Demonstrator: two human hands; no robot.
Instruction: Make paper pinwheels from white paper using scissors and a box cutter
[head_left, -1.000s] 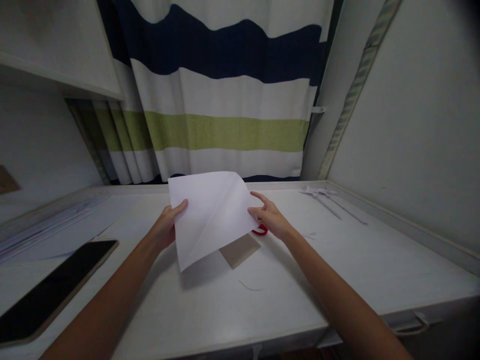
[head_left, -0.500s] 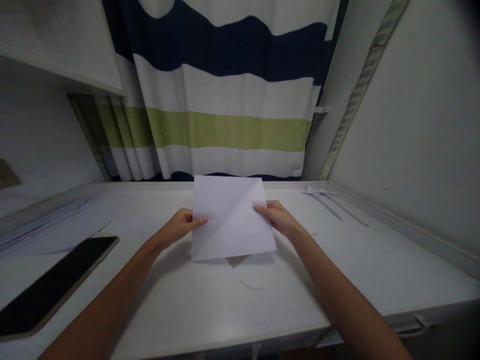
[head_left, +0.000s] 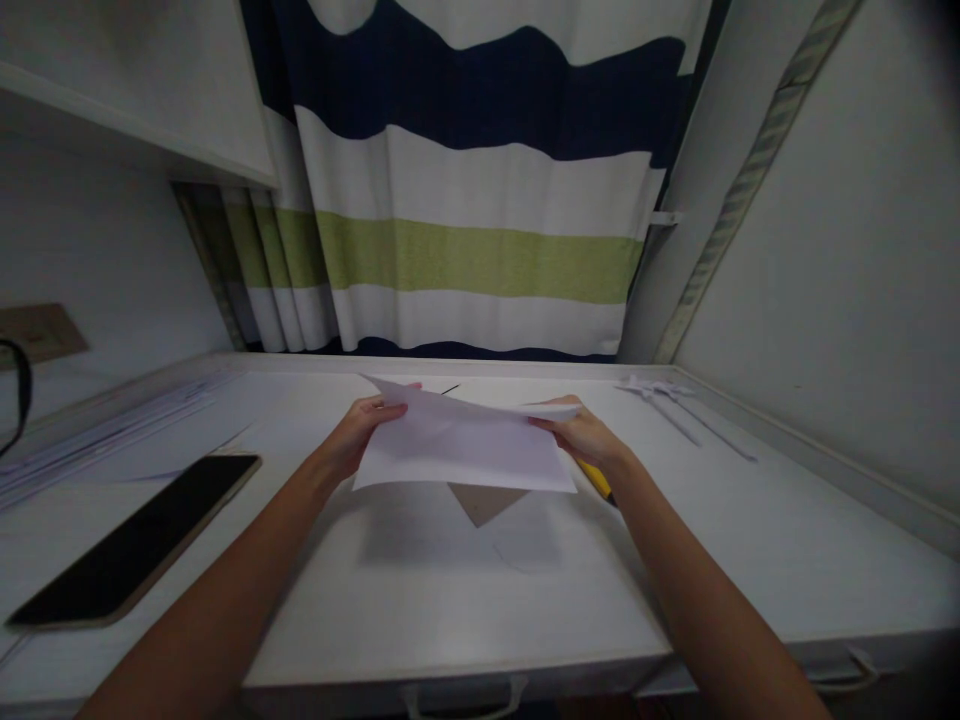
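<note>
Nearest on the left of the desk (head_left: pixel 420 610) lies a dark phone (head_left: pixel 139 540), well clear of the work. Further in, the left hand (head_left: pixel 358 438) and right hand (head_left: pixel 583 436) each pinch one side of a white sheet of paper (head_left: pixel 465 455), fingers closed on its edges, holding it nearly flat just above the desk. A brown card piece (head_left: pixel 487 500) lies beneath it. The sheet sags between the grips; an uneven pull could crease or tear it. Beyond the right hand, a yellow tool (head_left: pixel 596 478) lies partly hidden, and it might snag the lowering paper.
</note>
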